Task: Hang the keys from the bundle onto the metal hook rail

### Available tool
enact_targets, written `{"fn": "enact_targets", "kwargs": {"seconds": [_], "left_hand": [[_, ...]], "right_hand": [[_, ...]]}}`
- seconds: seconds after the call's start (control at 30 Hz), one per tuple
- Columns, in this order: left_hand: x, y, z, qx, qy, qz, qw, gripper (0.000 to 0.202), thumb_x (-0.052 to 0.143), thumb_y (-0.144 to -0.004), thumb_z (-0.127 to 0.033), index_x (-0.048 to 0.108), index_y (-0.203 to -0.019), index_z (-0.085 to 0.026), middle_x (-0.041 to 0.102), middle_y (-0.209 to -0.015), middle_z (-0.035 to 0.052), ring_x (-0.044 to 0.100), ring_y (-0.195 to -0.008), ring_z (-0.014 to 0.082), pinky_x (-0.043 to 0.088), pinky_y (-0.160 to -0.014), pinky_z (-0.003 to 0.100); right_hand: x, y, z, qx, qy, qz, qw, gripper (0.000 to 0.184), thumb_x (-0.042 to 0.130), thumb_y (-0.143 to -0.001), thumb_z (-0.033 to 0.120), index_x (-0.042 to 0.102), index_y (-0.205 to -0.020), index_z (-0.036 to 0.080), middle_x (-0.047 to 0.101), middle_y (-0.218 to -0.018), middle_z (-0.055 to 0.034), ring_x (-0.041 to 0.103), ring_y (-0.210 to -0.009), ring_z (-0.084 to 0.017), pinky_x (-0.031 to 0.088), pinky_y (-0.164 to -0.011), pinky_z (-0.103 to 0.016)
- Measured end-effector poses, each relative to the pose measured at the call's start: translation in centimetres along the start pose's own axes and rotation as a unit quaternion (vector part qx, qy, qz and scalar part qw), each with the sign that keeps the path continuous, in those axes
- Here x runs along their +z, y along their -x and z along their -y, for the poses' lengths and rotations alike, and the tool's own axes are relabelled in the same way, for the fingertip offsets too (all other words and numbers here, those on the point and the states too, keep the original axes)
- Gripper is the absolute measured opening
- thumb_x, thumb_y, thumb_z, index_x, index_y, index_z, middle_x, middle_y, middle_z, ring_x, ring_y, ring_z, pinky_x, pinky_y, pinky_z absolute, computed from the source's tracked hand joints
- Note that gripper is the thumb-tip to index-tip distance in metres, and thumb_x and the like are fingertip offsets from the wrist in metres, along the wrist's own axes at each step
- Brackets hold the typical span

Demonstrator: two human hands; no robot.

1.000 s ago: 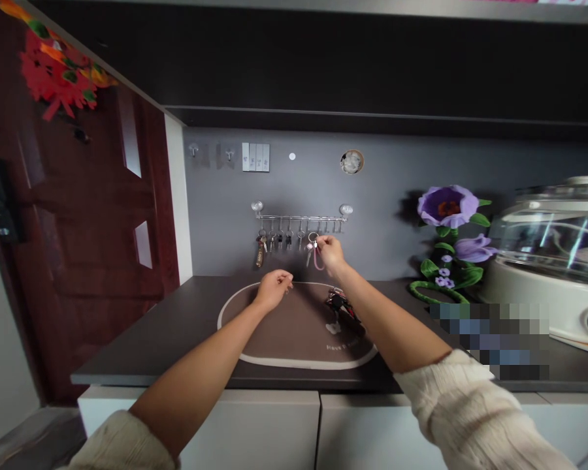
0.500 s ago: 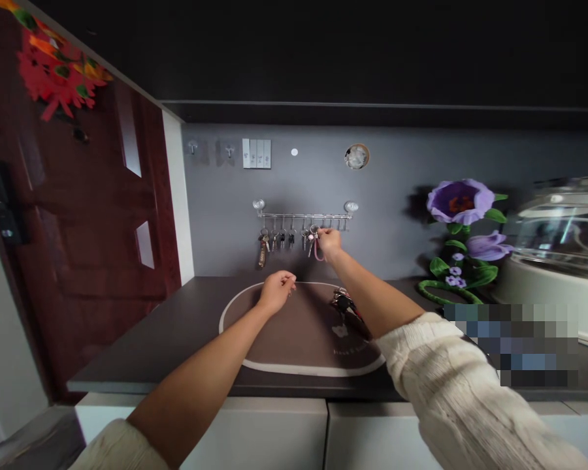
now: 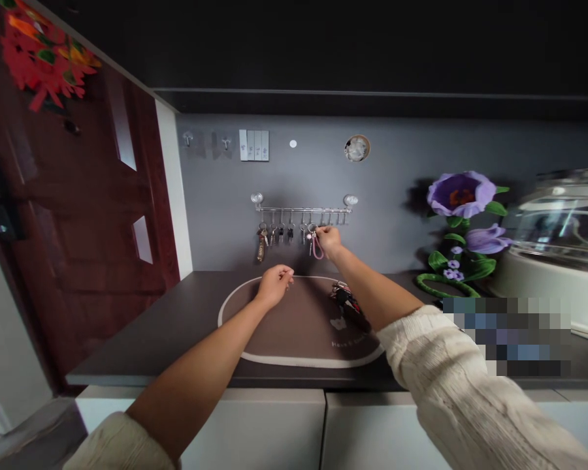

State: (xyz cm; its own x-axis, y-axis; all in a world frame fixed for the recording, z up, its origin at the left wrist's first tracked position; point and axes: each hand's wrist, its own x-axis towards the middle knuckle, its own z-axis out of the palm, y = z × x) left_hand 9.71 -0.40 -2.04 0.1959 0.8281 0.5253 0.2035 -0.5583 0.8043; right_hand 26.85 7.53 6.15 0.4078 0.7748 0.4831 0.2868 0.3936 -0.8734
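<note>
My right hand (image 3: 329, 241) is closed in a pinch on a key ring (image 3: 313, 228) at the wall rack (image 3: 304, 210). From that ring hang keys and a pink strap loop (image 3: 318, 248); whether the ring rests on its hook I cannot tell. Several other bunches hang to the left, the outermost with a brown tag (image 3: 261, 248). Lower down, my left hand (image 3: 276, 285) hovers over the brown mat (image 3: 284, 339), fingers curled together, with nothing visible in them. Another bunch of keys (image 3: 345, 299) lies on the mat, partly behind my right forearm.
A dark shelf (image 3: 353, 52) overhangs the counter (image 3: 142, 333). Purple artificial flowers (image 3: 460, 196) and a white appliance with a clear lid (image 3: 563, 261) stand at the right, near a blurred-out patch. A dark red door (image 3: 78, 261) is on the left.
The view has shifted slightly, so everything sits a little higher. My right hand stays at the same key ring, and my left hand keeps its curled pose over the mat.
</note>
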Motion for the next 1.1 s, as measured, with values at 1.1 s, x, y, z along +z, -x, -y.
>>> {"fn": "enact_targets", "kwargs": {"seconds": [1.1], "left_hand": [[3.3, 2.1, -4.0, 0.219, -0.181, 0.237, 0.929, 0.022, 0.049, -0.074, -0.025, 0.065, -0.087, -0.02, 0.061, -0.08, 0.0061, 0.051, -0.076, 0.0152, 0.037, -0.072, 0.026]], "right_hand": [[-7.7, 9.7, 2.5, 0.091, -0.115, 0.108, 0.983, 0.007, 0.052, -0.073, 0.02, 0.055, -0.069, 0.014, 0.062, -0.071, -0.0027, 0.056, -0.062, -0.007, 0.043, -0.062, -0.02]]}}
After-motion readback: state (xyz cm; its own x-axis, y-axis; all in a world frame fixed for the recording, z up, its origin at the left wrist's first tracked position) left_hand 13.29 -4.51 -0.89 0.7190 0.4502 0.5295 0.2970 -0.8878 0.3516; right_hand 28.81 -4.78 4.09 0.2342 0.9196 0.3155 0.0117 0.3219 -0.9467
